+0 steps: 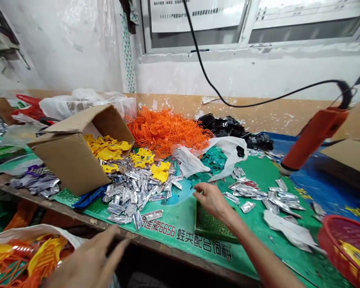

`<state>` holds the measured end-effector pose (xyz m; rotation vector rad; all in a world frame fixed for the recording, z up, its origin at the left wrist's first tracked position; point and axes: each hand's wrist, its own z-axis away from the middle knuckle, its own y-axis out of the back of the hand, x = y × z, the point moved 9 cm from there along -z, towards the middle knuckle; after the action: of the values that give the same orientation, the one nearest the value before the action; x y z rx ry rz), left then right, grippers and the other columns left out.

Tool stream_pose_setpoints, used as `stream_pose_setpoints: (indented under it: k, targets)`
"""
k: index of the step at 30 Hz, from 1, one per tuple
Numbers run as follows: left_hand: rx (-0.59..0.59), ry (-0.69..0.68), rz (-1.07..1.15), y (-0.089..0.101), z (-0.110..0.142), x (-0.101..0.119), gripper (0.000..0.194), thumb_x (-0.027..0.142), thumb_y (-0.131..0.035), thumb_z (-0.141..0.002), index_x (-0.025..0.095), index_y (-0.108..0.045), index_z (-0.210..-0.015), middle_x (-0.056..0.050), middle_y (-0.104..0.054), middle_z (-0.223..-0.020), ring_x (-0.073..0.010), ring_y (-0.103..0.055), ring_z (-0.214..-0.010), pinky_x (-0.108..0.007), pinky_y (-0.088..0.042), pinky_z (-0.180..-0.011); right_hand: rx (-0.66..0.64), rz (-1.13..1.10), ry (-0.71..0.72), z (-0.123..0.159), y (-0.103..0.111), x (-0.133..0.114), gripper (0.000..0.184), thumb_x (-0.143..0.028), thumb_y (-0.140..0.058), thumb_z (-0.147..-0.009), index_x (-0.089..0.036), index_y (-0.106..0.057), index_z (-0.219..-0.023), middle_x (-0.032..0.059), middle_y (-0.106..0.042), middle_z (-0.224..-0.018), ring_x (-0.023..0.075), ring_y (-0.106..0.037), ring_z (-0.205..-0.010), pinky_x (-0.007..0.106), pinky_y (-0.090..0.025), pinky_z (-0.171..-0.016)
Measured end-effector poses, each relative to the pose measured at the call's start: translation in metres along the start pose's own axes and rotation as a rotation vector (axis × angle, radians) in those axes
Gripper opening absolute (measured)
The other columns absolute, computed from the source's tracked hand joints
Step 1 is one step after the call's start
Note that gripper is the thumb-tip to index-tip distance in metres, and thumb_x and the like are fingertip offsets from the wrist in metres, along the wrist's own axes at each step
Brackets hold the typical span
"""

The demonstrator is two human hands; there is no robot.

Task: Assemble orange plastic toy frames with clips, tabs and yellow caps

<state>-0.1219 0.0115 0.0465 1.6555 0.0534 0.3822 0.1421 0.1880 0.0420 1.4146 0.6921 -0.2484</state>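
Observation:
My right hand (212,200) reaches over a small green perforated basket (211,228). Its fingers are loosely bent with a gap between them, and I see nothing held. My left hand (88,258) is blurred at the lower left, fingers apart, beside a white sack (55,231) of orange and yellow plastic pieces. Between the hands and the back of the table lies a heap of silver foil packets (133,196). Flat yellow plastic pieces (160,171) lie on the heap, and more fill a tipped cardboard box (70,162). A white plastic bag (228,150) holds green pieces.
A large tangle of orange plastic pieces (168,130) lies against the wall, with black plastic (225,126) beside it. More silver packets (283,200) are scattered right, near a red basket (330,236). An orange-red tool (313,138) hangs from a black cable. The table's front edge (180,252) runs below.

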Motion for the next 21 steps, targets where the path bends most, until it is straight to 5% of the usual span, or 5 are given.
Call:
stream_pose_setpoints:
  k: [4, 7, 14, 18, 21]
  targets:
    - [-0.202, -0.152, 0.04, -0.014, -0.045, 0.099, 0.028, 0.034, -0.045, -0.094, 0.024, -0.067, -0.11, -0.006, -0.076, -0.104, -0.0266, -0.07, -0.097, -0.034, -0.052, -0.081, -0.001, 0.183, -0.158, -0.032, 0.011, 0.045, 0.03, -0.035, -0.057, -0.092, -0.016, -0.06, -0.116, 0.0079, -0.062, -0.116, 0.0202, -0.063, -0.101, 0.041, -0.054, -0.087]
    - [-0.132, -0.231, 0.039, -0.006, -0.094, 0.154, 0.027, 0.032, -0.046, -0.096, 0.02, -0.069, -0.103, -0.01, -0.076, -0.097, -0.0268, -0.07, -0.096, -0.035, -0.052, -0.081, -0.005, 0.278, -0.229, -0.042, 0.006, 0.062, 0.032, -0.034, -0.058, -0.092, -0.017, -0.059, -0.118, 0.0087, -0.061, -0.119, 0.0209, -0.062, -0.103, 0.042, -0.053, -0.088]
    - [-0.031, -0.298, 0.083, -0.013, -0.23, 0.218, 0.033, 0.034, -0.059, -0.092, 0.017, -0.058, -0.12, -0.01, -0.061, -0.122, -0.0233, -0.063, -0.103, -0.045, -0.054, -0.087, 0.01, 0.324, -0.298, -0.047, -0.003, 0.08, 0.031, -0.035, -0.058, -0.092, -0.015, -0.06, -0.115, 0.0083, -0.062, -0.116, 0.0205, -0.063, -0.101, 0.042, -0.053, -0.087]
    - [-0.014, -0.374, 0.163, -0.027, -0.268, 0.266, 0.032, 0.033, -0.058, -0.093, 0.018, -0.058, -0.121, -0.01, -0.06, -0.124, -0.0232, -0.062, -0.104, -0.045, -0.054, -0.087, 0.035, 0.313, -0.295, -0.048, -0.003, 0.082, 0.027, -0.033, -0.059, -0.091, -0.014, -0.061, -0.11, 0.0083, -0.064, -0.113, 0.02, -0.063, -0.099, 0.04, -0.052, -0.087]
    - [-0.02, -0.318, 0.211, -0.046, -0.281, 0.282, 0.034, 0.034, -0.059, -0.092, 0.018, -0.058, -0.122, -0.01, -0.06, -0.124, -0.0239, -0.062, -0.104, -0.045, -0.054, -0.087, 0.049, 0.302, -0.26, -0.048, -0.007, 0.079, 0.021, -0.018, -0.06, -0.085, -0.013, -0.063, -0.106, 0.0123, -0.066, -0.111, 0.0226, -0.066, -0.098, 0.035, -0.05, -0.083]
